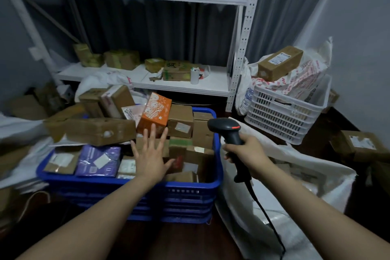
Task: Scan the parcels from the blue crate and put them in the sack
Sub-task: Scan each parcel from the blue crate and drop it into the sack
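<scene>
Nearest my viewpoint, I read the left hand (150, 154) as spread flat, fingers apart, above the parcels (101, 131) heaped in the blue crate (190, 186) and gripping nothing, while the right hand (247, 150) is wrapped round the handle of the black scanner (230, 131). Just right of the crate lies the white sack (295, 154), mouth open. Farther back, an orange box (154, 114) tops the pile, and a white crate (282, 116) stands beside the shelving (242, 48).

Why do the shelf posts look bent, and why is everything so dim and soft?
Head view: the wide-angle lens bows the shelf post; light is dim and bluish, darkest in the corners; the left hand over the crate looks slightly smeared; the scanner in the right hand is crisper.
</scene>
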